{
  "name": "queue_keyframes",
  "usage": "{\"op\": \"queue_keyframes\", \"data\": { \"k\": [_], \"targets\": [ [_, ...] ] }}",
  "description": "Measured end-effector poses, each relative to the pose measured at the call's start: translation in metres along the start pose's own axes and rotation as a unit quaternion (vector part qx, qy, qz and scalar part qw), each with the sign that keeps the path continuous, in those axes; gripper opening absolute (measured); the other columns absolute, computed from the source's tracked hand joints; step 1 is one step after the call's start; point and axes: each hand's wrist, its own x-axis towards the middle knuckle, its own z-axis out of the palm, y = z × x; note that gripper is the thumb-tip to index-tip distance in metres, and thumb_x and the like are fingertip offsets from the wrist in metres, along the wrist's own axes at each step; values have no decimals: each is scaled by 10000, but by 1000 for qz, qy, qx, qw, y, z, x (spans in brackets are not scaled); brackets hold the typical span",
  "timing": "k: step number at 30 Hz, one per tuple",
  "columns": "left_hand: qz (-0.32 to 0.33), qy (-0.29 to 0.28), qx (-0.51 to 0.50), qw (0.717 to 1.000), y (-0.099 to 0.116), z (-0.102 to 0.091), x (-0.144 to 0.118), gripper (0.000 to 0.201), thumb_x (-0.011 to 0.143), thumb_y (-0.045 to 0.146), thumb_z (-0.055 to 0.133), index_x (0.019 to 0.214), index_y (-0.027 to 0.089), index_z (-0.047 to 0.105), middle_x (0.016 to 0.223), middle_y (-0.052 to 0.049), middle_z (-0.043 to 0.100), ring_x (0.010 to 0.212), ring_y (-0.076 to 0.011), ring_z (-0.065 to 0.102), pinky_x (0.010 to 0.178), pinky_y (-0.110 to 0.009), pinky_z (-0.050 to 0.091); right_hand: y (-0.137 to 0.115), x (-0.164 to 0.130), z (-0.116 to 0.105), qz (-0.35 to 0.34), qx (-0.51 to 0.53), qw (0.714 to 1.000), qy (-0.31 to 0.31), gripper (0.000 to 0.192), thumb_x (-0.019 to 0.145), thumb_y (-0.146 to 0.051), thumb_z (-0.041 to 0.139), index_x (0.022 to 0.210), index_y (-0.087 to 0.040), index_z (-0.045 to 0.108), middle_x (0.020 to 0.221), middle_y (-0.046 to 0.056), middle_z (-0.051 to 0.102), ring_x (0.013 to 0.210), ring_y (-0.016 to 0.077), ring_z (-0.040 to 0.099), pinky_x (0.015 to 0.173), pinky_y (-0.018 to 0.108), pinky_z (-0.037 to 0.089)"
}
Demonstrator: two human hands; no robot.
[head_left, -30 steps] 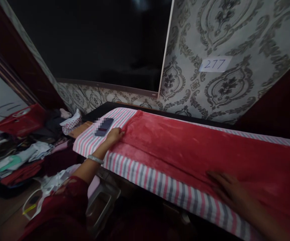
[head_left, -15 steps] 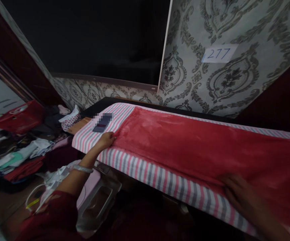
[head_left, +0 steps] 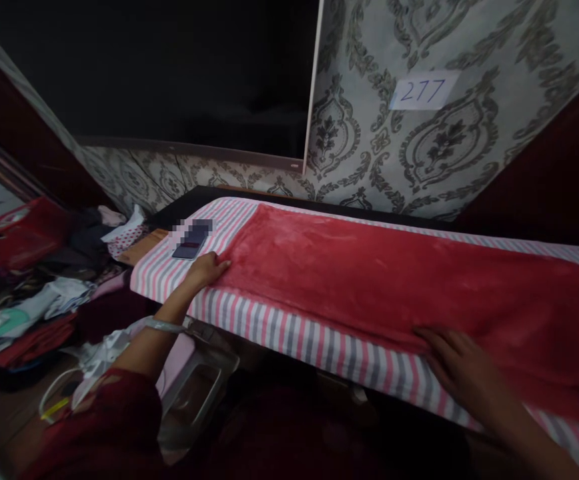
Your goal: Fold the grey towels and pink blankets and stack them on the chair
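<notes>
left hand [head_left: 208, 269] lies flat w/ fingers stretched out, palm down on the near left corner of the red fleece cloth [head_left: 379, 280], fingertips touching its edge, gripping nothing; a pale bangle [head_left: 163, 325] sits on that wrist, dark red patterned sleeve [head_left: 104, 427] further back; right hand [head_left: 457, 367] also spread open, palm down, pressing the cloth's near edge toward the right end, fingers splayed, part on the fleece and part on the striped cover below it; the red cloth lies lengthwise along the board, flat, running from the left hand off to the right edge of view, w/ a low fold line along the near side; under it the pink, white & grey striped cover [head_left: 289, 333] shows as a band along the near side and at the left end; a dark phone [head_left: 189, 241] lies on that bare striped end, just beyond the left hand, not touching it; below the board a pale plastic stool [head_left: 197, 393]; to the left, on the floor, a heap of mixed clothes [head_left: 29, 313] and a red bag [head_left: 17, 230]; behind, patterned grey wallpaper w/ a paper label [head_left: 422, 90] reading 277, and a big dark panel [head_left: 169, 67] beside it.
</notes>
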Motion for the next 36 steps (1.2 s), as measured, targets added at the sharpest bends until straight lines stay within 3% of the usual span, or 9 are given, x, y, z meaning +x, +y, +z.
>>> {"op": "queue_keyframes", "data": {
  "k": [4,12,17,23,28,33,36],
  "targets": [
    [10,13,-3,1000,11,0,2,258,903,384,540,983,149,612,1026,-174,713,964,-289,680,748,-314,476,-2,11,-3,18,-31,999,-12,479,918,-130,358,1271,-212,670,1089,120,682,950,245,650,816,393,563],
    [29,55,-27,998,-7,-26,0,238,891,348,532,1036,165,579,985,-118,707,928,-271,677,762,-305,487,1,13,-48,3,-24,999,32,413,929,-188,424,1232,-238,701,1015,107,666,874,232,623,759,353,533],
    [17,1,10,1000,-14,-5,-7,232,871,307,538,1036,156,603,1016,-149,728,977,-294,693,788,-324,507,-12,-5,-29,-25,17,1000,3,428,939,-130,377,1177,-226,719,967,97,664,870,203,645,729,312,546],
    [25,-25,13,999,-11,-4,-4,528,894,398,543,1333,105,530,1163,-188,713,1115,-321,671,882,-351,506,-14,-17,-19,4,59,998,-26,385,974,-253,428,1270,-225,673,1084,118,663,974,220,664,812,345,577],
    [6,-12,-148,989,10,-13,32,715,834,564,624,1380,112,522,1072,-152,728,975,-304,709,774,-335,529,-13,-18,-22,52,71,994,-64,434,946,-499,530,1300,-289,668,1250,116,659,1117,283,660,896,416,589],
    [-1,-19,-227,974,52,-22,100,495,840,523,652,1157,143,656,921,-101,742,728,-222,694,639,-299,514,-12,-18,-12,89,88,990,-61,451,904,-567,570,1255,-318,703,1283,94,675,1171,318,658,924,441,601],
    [-4,-22,-238,971,79,-26,136,370,894,461,592,964,114,699,789,-102,723,650,-215,670,576,-294,485,-10,-23,-6,104,114,987,-51,430,872,-531,591,1287,-445,664,1276,49,689,1148,329,674,890,447,628]
  ]
}}
